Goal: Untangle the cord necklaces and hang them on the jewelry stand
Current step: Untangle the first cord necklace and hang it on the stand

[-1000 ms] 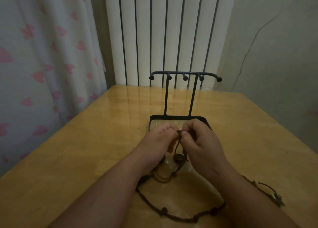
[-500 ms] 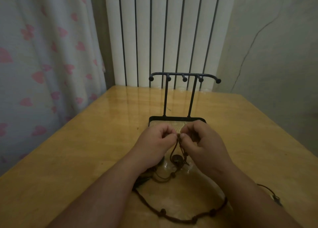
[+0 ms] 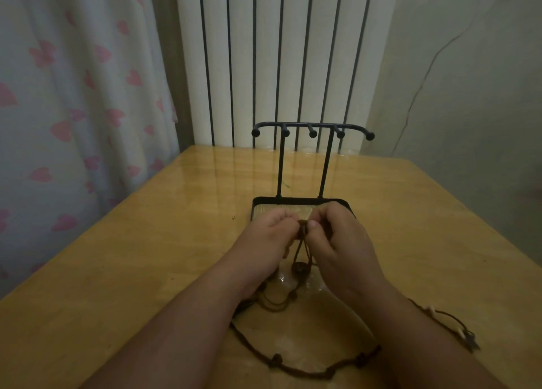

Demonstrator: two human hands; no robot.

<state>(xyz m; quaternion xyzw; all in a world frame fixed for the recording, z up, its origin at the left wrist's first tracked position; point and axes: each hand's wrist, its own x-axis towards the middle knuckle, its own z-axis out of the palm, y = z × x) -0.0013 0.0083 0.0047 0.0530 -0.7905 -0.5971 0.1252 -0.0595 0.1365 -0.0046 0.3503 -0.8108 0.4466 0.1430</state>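
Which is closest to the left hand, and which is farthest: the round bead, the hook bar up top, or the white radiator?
1. Round bead, hanging just right of the left hand.
2. Hook bar, higher up and farther back.
3. Radiator, past the table's far edge.

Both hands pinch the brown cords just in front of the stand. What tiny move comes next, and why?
Probably the left hand and right hand pull gently apart to loosen the cord necklaces pinched between them: strands dangle from there to a bead, the rest lies on the table, and the jewelry stand bears nothing yet.
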